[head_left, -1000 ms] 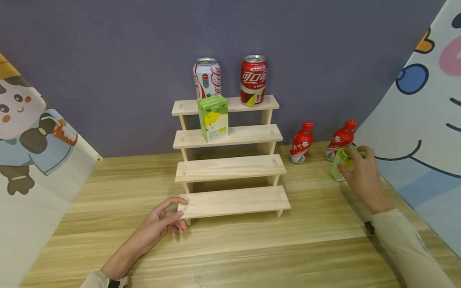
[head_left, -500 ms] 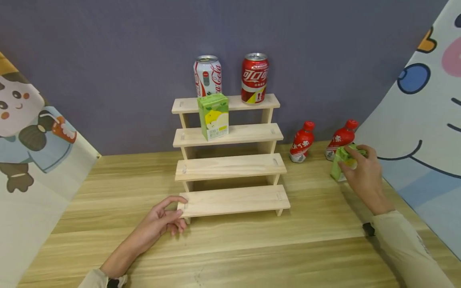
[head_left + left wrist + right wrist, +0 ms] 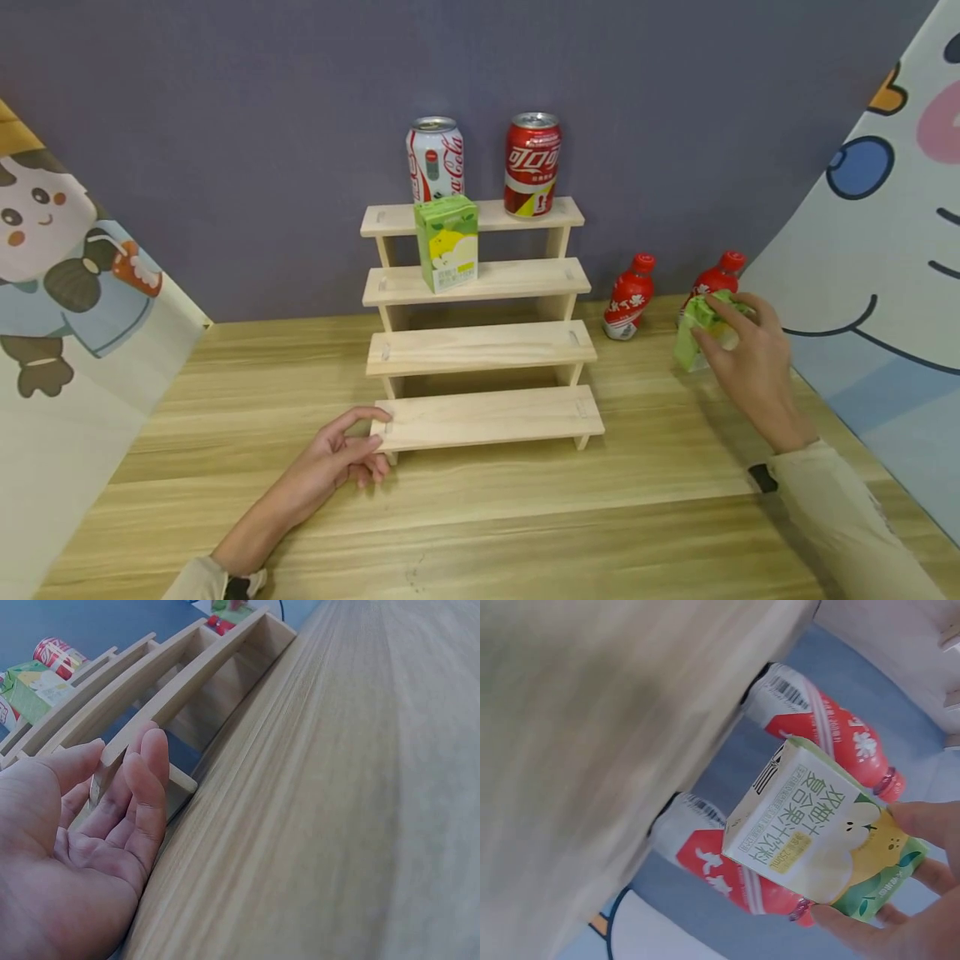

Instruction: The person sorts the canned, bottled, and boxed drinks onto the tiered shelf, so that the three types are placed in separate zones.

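Observation:
My right hand (image 3: 753, 362) pinches the top of a green juice box (image 3: 693, 337) with thumb and fingers, at the table's right side. In the right wrist view the juice box (image 3: 810, 832) looks lifted, its base apart from the table. Two red-capped bottles stand behind and beside it, one (image 3: 628, 297) apart and the other (image 3: 720, 275) partly hidden by the box. At the lowest tier's left end, my left hand (image 3: 337, 454) grips the board of a wooden step shelf (image 3: 487, 419) between thumb and index finger; its other fingers curl loosely below (image 3: 146, 787).
Another green juice box (image 3: 447, 243) stands on the second tier from the top. A white cola can (image 3: 437, 162) and a red cola can (image 3: 532, 165) are on the top tier. A grey wall (image 3: 262, 167) rises behind; printed panels (image 3: 885, 275) flank the table.
My right hand has raised the juice box slightly and shifted it left, now covering more of the bottle behind. The left hand keeps its grip on the shelf.

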`<action>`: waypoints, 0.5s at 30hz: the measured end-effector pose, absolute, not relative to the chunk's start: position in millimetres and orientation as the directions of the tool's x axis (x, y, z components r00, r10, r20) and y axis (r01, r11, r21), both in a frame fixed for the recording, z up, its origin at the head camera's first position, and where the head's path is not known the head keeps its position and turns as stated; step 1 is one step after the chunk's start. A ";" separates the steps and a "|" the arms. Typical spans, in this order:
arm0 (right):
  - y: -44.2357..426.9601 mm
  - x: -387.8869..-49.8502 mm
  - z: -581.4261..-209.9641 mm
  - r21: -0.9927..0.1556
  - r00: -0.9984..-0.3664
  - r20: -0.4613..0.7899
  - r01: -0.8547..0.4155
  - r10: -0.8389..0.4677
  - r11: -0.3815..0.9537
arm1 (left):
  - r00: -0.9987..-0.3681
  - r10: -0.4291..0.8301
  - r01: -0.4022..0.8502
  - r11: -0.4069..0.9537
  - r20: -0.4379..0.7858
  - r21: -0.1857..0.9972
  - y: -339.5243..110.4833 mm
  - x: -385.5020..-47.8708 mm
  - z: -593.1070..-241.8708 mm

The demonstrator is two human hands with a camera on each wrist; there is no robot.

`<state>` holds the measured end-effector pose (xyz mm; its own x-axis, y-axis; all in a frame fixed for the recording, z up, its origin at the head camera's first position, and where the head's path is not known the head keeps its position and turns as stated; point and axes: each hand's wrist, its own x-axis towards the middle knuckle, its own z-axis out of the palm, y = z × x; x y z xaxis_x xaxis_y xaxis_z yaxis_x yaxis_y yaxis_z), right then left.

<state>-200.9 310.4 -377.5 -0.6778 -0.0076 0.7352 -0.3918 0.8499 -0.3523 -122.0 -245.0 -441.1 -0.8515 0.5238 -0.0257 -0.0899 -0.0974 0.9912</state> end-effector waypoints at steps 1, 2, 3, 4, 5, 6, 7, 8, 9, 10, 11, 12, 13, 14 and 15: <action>308.6 -200.8 -375.8 -0.348 -0.674 0.739 -0.394 -0.010 0.851 | -0.852 0.522 -0.087 -0.096 -0.025 0.992 -244.9 -122.0 -441.0; 306.7 -200.6 -374.2 -0.346 -0.672 0.740 -0.396 -0.011 0.851 | -0.853 0.522 -0.086 -0.096 -0.024 0.992 -244.8 -122.0 -441.0; 305.0 -200.3 -372.5 -0.342 -0.669 0.743 -0.398 -0.014 0.852 | -0.853 0.521 -0.085 -0.096 -0.023 0.992 -244.7 -122.0 -440.9; 303.4 -200.0 -371.1 -0.340 -0.667 0.744 -0.399 -0.016 0.851 | -0.853 0.521 -0.084 -0.097 -0.021 0.992 -244.6 -122.0 -440.9; 301.8 -199.7 -370.0 -0.336 -0.667 0.745 -0.399 -0.018 0.853 | -0.853 0.521 -0.084 -0.098 -0.021 0.992 -244.5 -122.1 -441.0; 300.3 -199.2 -368.9 -0.332 -0.665 0.747 -0.400 -0.021 0.854 | -0.853 0.521 -0.084 -0.099 -0.021 0.992 -244.5 -122.2 -441.2; 298.8 -198.8 -367.9 -0.330 -0.665 0.746 -0.400 -0.023 0.855 | -0.853 0.522 -0.084 -0.100 -0.020 0.991 -244.5 -122.3 -441.3; 297.6 -198.4 -367.4 -0.326 -0.665 0.747 -0.400 -0.026 0.857 | -0.852 0.523 -0.083 -0.101 -0.018 0.991 -244.6 -122.4 -441.6; 296.5 -198.0 -366.9 -0.321 -0.663 0.748 -0.400 -0.029 0.859 | -0.852 0.523 -0.084 -0.102 -0.018 0.991 -244.7 -122.5 -441.9; 295.1 -197.6 -366.4 -0.318 -0.663 0.748 -0.399 -0.031 0.860 | -0.852 0.524 -0.085 -0.103 -0.019 0.991 -244.8 -122.6 -442.2; 293.9 -197.1 -365.8 -0.315 -0.661 0.749 -0.400 -0.033 0.861 | -0.852 0.524 -0.087 -0.104 -0.020 0.991 -244.9 -122.5 -442.4; 292.9 -196.8 -365.3 -0.312 -0.659 0.751 -0.401 -0.035 0.861 | -0.852 0.523 -0.089 -0.103 -0.022 0.991 -244.9 -122.4 -442.4; 291.9 -196.5 -364.7 -0.310 -0.656 0.754 -0.403 -0.036 0.861 | -0.852 0.523 -0.090 -0.103 -0.023 0.991 -244.9 -122.3 -442.5; 290.9 -196.2 -364.1 -0.309 -0.653 0.756 -0.407 -0.038 0.860 | -0.853 0.521 -0.092 -0.101 -0.026 0.991 -244.9 -122.2 -442.5; 289.7 -195.9 -363.1 -0.308 -0.650 0.759 -0.411 -0.039 0.858 | -0.854 0.520 -0.095 -0.099 -0.030 0.991 -244.8 -122.0 -442.4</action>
<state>-195.9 289.7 -363.1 -0.6497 -0.0388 0.7592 -0.4112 0.8579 -0.3080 -122.0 -244.8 -442.4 -0.8535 0.5202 -0.0298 -0.0949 -0.0990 0.9906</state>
